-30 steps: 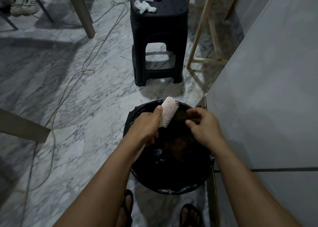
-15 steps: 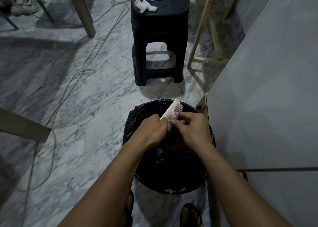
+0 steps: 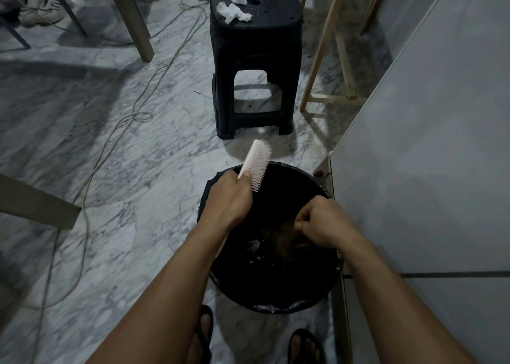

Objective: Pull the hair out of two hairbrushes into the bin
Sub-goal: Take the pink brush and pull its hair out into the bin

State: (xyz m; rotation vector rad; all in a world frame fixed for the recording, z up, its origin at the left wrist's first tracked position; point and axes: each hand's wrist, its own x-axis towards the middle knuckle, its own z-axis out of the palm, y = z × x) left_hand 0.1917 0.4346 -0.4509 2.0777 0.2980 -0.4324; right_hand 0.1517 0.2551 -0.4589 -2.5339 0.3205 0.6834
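My left hand grips the handle of a pale pink hairbrush, held tilted over the far left rim of the bin, bristles facing right. The round bin has a black liner and stands on the floor in front of my feet. Brown hair lies in a clump inside it. My right hand hovers over the bin's right side with its fingers pinched together; dark strands seem to hang from them, though this is hard to tell. Only one hairbrush is in view.
A black plastic stool with crumpled white tissues on top stands beyond the bin. A grey cabinet fills the right side. Cables trail over the marble floor, with wooden legs at left.
My right hand has pulled away from the bristles, down and right over the bin. My left hand has lifted the brush up and away to the far rim.
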